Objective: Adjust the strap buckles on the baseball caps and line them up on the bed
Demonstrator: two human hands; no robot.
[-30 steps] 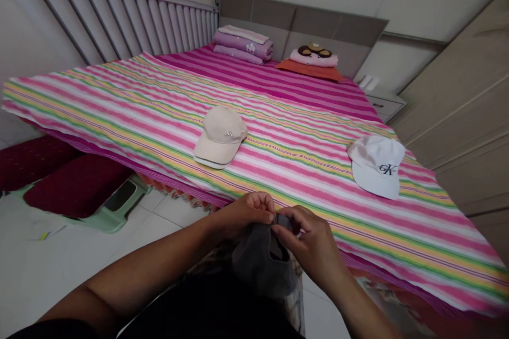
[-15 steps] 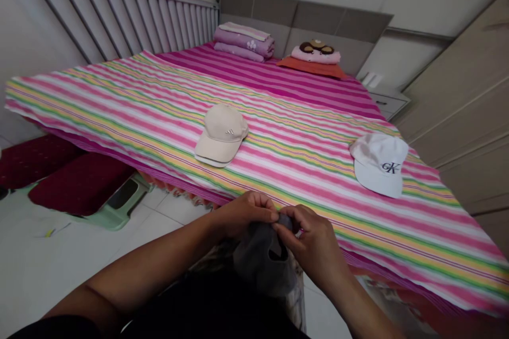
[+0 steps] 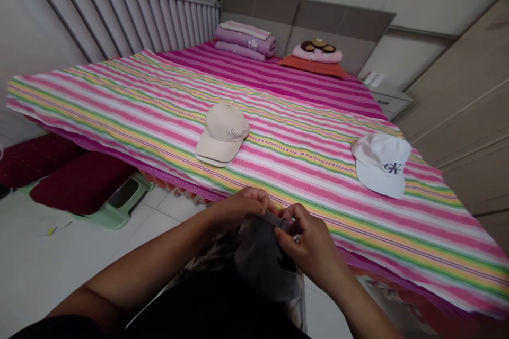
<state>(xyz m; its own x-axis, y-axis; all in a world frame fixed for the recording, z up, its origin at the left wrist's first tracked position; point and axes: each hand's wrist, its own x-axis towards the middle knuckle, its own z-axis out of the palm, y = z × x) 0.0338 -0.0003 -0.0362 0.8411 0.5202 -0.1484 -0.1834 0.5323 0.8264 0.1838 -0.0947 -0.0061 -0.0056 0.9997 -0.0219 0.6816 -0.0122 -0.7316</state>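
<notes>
Close to my body, at the bed's near edge, hangs a dark grey cap (image 3: 258, 257) with its back opening turned up toward me. My left hand (image 3: 248, 205) is closed, pinching one end of the cap's rear strap (image 3: 273, 218). The fingers of my right hand (image 3: 306, 238) pinch the same strap from the other side, near its fastening. On the bed ahead lies a beige cap (image 3: 223, 130) with a small logo, brim toward me. Farther right rests a white cap (image 3: 380, 164) with dark lettering. Part of the grey cap is hidden by my hands and dark clothing.
A striped sheet (image 3: 159, 111) covers the bed. Folded purple bedding (image 3: 243, 45) and a pink folded item (image 3: 317, 54) lie by the headboard (image 3: 318, 16). Red-topped stools (image 3: 83, 183) stand at the left, and a bedside cabinet (image 3: 387, 98) is at the right.
My hands have drawn slightly apart, so more of the grey cap's strap shows between them. The cap's opening has shifted a little right and down. The other caps have stayed put.
</notes>
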